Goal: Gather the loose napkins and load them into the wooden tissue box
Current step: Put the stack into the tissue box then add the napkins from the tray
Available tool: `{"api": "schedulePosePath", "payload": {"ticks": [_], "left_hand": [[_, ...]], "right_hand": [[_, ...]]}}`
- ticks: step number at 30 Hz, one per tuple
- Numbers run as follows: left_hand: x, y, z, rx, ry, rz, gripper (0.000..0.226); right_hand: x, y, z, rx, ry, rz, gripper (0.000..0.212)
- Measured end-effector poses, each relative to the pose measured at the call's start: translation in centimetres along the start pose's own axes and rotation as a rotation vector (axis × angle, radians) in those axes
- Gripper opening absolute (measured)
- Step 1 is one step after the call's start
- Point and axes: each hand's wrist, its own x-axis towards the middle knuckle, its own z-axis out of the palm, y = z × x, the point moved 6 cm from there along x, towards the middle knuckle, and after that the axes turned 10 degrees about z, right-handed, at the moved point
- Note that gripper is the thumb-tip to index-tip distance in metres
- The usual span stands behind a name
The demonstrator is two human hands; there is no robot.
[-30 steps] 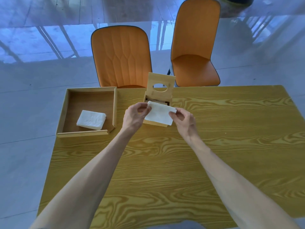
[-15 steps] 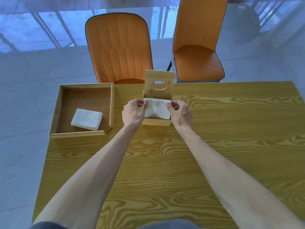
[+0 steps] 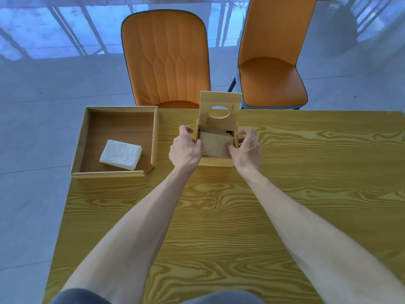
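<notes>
The wooden tissue box (image 3: 215, 161) stands at the table's far middle, its lid (image 3: 220, 106) with an oval hole tipped up behind it. A folded napkin (image 3: 215, 144) lies inside the box, in shadow. My left hand (image 3: 185, 148) is at the box's left wall and my right hand (image 3: 246, 149) at its right wall, with the fingertips of both pressing on the napkin's edges. A second stack of white napkins (image 3: 121, 154) rests in the wooden tray (image 3: 114, 174) to the left.
Two orange chairs (image 3: 166, 58) (image 3: 271, 51) stand beyond the table's far edge. The tray sits at the table's far left corner, hanging slightly over the edge. Yellow wood-grain tabletop (image 3: 306, 172) stretches to the right and toward me.
The napkin, held above the box a second ago, has gone down inside the box. Both hands have followed it down to the box's side walls.
</notes>
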Motion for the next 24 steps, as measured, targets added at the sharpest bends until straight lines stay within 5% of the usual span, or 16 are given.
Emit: {"api": "schedulePosePath", "payload": {"ticks": [6, 13, 19, 24], "left_hand": [[0.1, -0.5, -0.4, -0.020, -0.084, 0.052, 0.036], [0.7, -4.8, -6.2, 0.003, -0.002, 0.024, 0.031], [0.6, -11.2, -12.6, 0.109, 0.146, -0.066, 0.022], [1.2, -16.5, -16.3, 0.119, 0.202, -0.132, 0.044]], "right_hand": [[-0.3, -0.3, -0.2, -0.018, 0.034, -0.036, 0.038], [-4.7, -7.3, 0.3, 0.088, 0.120, -0.400, 0.018], [-9.0, -12.3, 6.6, 0.193, -0.267, -0.331, 0.018], [-12.5, -14.0, 13.0, 0.133, -0.643, -0.163, 0.037]]}}
